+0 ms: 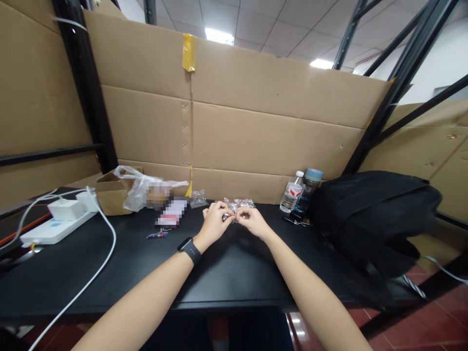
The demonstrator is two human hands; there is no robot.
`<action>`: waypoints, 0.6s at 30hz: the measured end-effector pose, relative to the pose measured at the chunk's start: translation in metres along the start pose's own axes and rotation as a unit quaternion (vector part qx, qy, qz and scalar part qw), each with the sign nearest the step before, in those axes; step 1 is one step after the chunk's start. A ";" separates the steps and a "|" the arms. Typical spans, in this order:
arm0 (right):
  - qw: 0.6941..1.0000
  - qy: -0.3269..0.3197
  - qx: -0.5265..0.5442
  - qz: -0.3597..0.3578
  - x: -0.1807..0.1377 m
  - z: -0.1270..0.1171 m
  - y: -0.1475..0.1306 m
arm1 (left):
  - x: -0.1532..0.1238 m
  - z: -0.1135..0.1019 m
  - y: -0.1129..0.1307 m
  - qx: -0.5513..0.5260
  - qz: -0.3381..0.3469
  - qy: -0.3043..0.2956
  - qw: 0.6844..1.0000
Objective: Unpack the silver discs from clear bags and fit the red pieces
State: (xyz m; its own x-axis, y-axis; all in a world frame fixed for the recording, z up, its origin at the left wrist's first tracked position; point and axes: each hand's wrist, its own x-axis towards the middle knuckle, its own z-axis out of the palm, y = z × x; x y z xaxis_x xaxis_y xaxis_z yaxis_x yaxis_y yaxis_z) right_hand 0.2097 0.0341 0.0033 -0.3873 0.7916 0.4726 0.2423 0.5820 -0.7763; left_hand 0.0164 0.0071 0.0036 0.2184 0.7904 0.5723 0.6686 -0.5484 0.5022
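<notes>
Both of my hands are close together over the middle of the black table (234, 278). My left hand (215, 220), below a black wristwatch (189, 250), is closed around a small red and dark item (228, 216) whose kind I cannot make out. My right hand (253, 222) is closed in a pinch, its fingertips almost meeting the left ones near that item. What lies in the right fingertips is too small to tell. Just behind the hands lie clear plastic packets (241, 203) with red bits in them. Another clear packet (198, 198) rests to their left.
To the left are a white power strip (54, 229) with a cable, a small cardboard box (114, 192), a plastic bag (133, 192) and a blurred flat card (172, 213). A water bottle (291, 192), a blue-lidded bottle (310, 187) and a black backpack (373, 219) stand right. Cardboard (256, 136) walls the back.
</notes>
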 end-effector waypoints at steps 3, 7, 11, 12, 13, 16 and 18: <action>0.999 -0.011 -0.031 -0.002 0.000 -0.003 -0.002 | 0.001 -0.003 0.000 -0.006 0.008 -0.007 1.000; 0.998 0.002 -0.069 0.008 0.000 -0.006 -0.004 | -0.001 -0.007 0.001 -0.018 0.022 -0.023 0.999; 0.996 -0.002 -0.085 0.002 0.000 -0.008 -0.004 | -0.002 -0.009 0.001 -0.020 0.048 -0.051 0.997; 0.996 -0.005 -0.087 0.002 0.000 -0.009 -0.005 | -0.002 -0.009 0.000 -0.015 0.047 -0.055 0.997; 0.996 -0.008 -0.090 0.000 0.000 -0.009 -0.005 | -0.002 -0.009 -0.001 -0.008 0.044 -0.057 0.997; 0.995 -0.017 -0.096 -0.001 0.000 -0.008 -0.008 | 0.000 -0.008 -0.003 0.004 0.034 -0.050 0.998; 0.995 -0.020 -0.098 -0.001 0.000 -0.009 -0.009 | 0.001 -0.006 -0.004 0.001 0.031 -0.049 0.998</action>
State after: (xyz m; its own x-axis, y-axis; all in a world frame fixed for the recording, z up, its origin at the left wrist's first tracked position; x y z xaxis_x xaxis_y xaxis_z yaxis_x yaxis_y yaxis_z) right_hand 0.2155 0.0311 0.0140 -0.4221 0.7849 0.4537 0.4097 0.6116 -0.6769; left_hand 0.0093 0.0086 0.0063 0.3272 0.7777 0.5367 0.6525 -0.5968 0.4670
